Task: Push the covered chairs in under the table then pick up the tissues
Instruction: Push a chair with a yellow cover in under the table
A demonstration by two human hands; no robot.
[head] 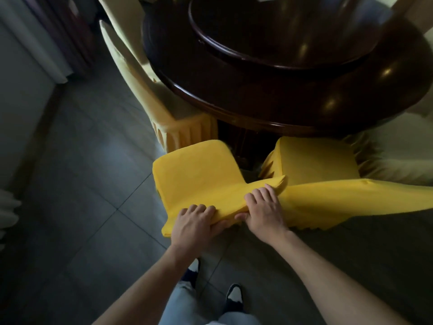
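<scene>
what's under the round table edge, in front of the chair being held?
Under the dark round table only a shadowed wooden base shows. The chair seat sits outside the rim; both hands grip its backrest. Tissues not visible.

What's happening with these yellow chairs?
A person stands behind a yellow-covered chair, gripping the top of its backrest with the left hand and the right hand. The seat is not yet under the dark round table. A second yellow-covered chair sits beside it on the right, and a paler covered chair is tucked in at left. No tissues are visible.
</scene>
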